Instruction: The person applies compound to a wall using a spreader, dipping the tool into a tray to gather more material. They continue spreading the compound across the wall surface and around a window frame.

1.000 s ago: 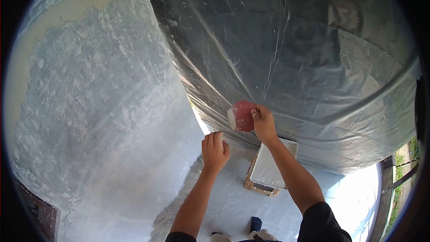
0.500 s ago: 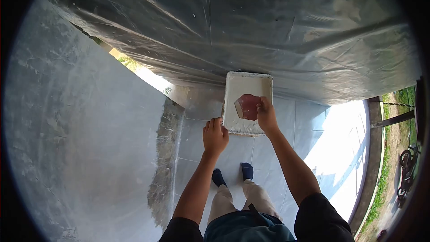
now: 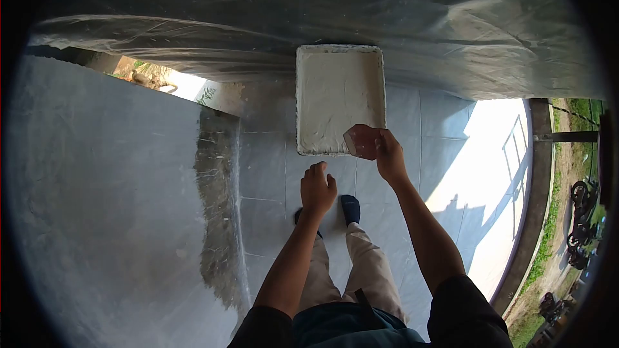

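Note:
My right hand grips a red flat scraper whose blade hangs over the near right corner of a rectangular tray filled with white putty. The tray stands on the floor against a plastic-covered surface. My left hand is a closed fist with nothing visible in it, held just below the tray's near edge. Below my arms I see my legs and dark shoes.
A grey plastered wall fills the left side. Clear plastic sheeting drapes across the top. Pale floor tiles stretch to a railing at the right, with grass and parked motorbikes beyond.
My view has tilted down from the wall and sheeting to the floor. My right hand with the scraper has come down to the tray's near right corner. My left fist stays closed.

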Tool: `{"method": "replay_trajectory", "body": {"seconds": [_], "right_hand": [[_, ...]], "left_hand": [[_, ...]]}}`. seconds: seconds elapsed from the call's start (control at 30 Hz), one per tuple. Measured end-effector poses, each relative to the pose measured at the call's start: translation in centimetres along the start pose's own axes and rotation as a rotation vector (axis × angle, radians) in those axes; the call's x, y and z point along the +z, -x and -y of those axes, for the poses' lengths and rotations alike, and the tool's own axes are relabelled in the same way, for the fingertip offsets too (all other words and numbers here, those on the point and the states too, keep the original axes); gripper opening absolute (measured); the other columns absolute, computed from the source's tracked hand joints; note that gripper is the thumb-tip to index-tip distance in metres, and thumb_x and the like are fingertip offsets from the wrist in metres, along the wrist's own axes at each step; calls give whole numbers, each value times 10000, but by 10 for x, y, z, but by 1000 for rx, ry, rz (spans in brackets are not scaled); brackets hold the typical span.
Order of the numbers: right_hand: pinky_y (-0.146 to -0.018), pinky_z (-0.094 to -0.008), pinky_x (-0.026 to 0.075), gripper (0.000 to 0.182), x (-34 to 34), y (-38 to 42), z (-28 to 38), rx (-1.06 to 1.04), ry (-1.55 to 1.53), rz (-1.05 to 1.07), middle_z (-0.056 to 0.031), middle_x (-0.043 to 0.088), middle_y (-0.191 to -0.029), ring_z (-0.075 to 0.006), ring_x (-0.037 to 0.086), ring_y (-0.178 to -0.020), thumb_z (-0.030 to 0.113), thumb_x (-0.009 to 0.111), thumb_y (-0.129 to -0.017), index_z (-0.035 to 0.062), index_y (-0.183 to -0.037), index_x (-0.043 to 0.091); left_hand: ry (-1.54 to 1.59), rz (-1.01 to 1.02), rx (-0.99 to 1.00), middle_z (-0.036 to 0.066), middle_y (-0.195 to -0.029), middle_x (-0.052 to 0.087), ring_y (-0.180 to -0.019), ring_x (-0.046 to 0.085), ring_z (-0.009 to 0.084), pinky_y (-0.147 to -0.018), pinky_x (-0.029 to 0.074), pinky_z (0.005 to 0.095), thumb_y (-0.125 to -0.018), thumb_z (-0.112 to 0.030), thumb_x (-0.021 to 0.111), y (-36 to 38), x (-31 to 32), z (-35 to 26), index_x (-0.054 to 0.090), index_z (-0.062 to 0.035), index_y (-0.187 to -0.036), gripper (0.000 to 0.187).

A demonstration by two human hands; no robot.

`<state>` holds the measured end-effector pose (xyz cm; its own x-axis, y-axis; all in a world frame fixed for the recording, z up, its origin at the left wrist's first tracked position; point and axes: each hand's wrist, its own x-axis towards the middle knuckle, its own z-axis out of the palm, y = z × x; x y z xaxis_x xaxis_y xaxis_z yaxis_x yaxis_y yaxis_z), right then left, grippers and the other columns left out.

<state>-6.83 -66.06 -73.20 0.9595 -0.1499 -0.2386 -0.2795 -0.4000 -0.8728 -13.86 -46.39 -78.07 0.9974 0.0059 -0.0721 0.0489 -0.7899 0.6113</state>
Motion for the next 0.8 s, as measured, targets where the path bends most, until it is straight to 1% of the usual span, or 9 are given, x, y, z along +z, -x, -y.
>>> {"method": "replay_trajectory", "body": {"seconds": [0.07, 0.3, 0.37, 0.5, 0.57, 0.6, 0.7, 0.73, 0.8], "right_hand": [[-850, -375, 490, 253, 3, 3, -14, 3, 45, -32, -223, 674, -1007, -334, 663, -949, 103, 476, -988, -11, -1193, 571], [-851, -386, 494, 263, 24, 7, -34, -22, 25, 35, -241, 675, -1007, -367, 669, -966, 112, 490, -990, -4, -1212, 571], [-849, -387, 499, 259, 34, 2, -31, -73, 97, 57, -241, 680, -1007, -381, 673, -975, 99, 502, -987, -2, -1211, 581], [-816, -431, 518, 240, 58, -13, -27, -179, 89, 110, -246, 680, -1014, -419, 664, -966, 44, 524, -950, 7, -1166, 623], [-809, -401, 525, 254, 71, -23, -21, -379, 103, 138, -245, 681, -1012, -412, 668, -947, -2, 561, -921, -2, -1166, 627], [-785, -426, 534, 307, 77, -27, -19, -448, 109, 143, -248, 677, -1020, -423, 663, -926, -50, 574, -866, -3, -1164, 633], [-774, -446, 535, 356, 93, -35, -10, -513, 202, 227, -235, 681, -1012, -414, 666, -922, -70, 569, -828, 5, -1170, 637], [-774, -446, 535, 356, 97, -37, -7, -514, 202, 232, -235, 681, -1012, -414, 666, -922, -70, 569, -828, 5, -1170, 637], [-760, -463, 532, 379, 104, -42, -2, -529, 272, 327, -220, 684, -996, -408, 666, -912, -80, 564, -798, 10, -1158, 640]], "left_hand": [[48, -16, -20, 181, -1103, 633, -1022, 606, 366, -869, 481, 477, -859, -104, 595, 4, 14, 8, 543, -15, -1167, 325], [242, -58, -179, 202, -1103, 627, -1033, 609, 375, -915, 486, 461, -865, -74, 589, 7, 47, 35, 535, 12, -1174, 325], [362, -60, -353, 173, -1119, 631, -1041, 627, 288, -925, 491, 370, -921, -88, 594, 4, 47, 40, 526, 2, -1199, 300], [547, -71, -552, 178, -1180, 628, -1106, 606, 309, -973, 463, 405, -950, -130, 559, -7, 47, 55, 507, 18, -1272, 358], [803, -28, -741, 142, -1352, 552, -1233, 545, 265, -1030, 408, 432, -1004, -284, 512, -17, 48, 70, 449, -40, -1387, 458], [898, 24, -755, 135, -1451, 479, -1327, 472, 283, -1085, 345, 473, -1026, -388, 429, -19, 46, 74, 362, -64, -1474, 557], [1052, 8, -824, 139, -1492, 445, -1374, 430, 294, -1117, 312, 473, -1036, -435, 375, -28, 36, 70, 297, -69, -1510, 603], [1103, 23, -811, 141, -1531, 400, -1409, 387, 295, -1150, 267, 472, -1039, -455, 340, -29, 33, 70, 243, -74, -1535, 633], [1182, -5, -834, 146, -1539, 384, -1417, 375, 297, -1160, 247, 474, -1037, -461, 345, -33, 33, 71, 234, -67, -1537, 647]]}}
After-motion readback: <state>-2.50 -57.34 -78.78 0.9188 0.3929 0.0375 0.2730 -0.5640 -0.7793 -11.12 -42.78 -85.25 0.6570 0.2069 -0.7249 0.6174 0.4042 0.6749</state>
